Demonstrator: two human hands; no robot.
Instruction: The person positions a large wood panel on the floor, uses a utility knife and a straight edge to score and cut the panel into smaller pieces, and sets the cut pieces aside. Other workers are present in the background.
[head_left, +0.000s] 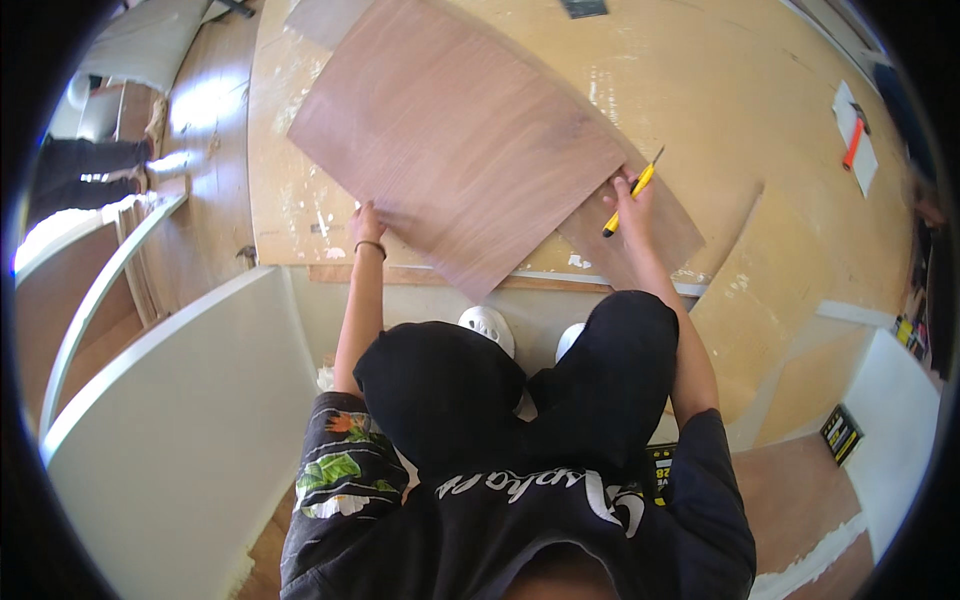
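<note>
A thin reddish-brown wood sheet (450,130) lies at a slant in front of me, over a second brown sheet (665,225) that shows at its right. My left hand (368,226) grips the near left edge of the upper sheet, thumb on top and the other fingers mostly hidden. In my right hand (632,207), near that sheet's right corner, is a yellow and black utility knife (645,180), its thin tip pointing away from me. Those fingers are curled by the corner; whether they also hold the sheet I cannot tell.
Beneath the sheets is a paint-spotted yellowish board (740,100). A red-handled tool (853,145) lies on a white strip at the far right. A pale curved panel (190,420) stands at left, and a white panel (900,420) at right. Another person's legs (95,165) show far left.
</note>
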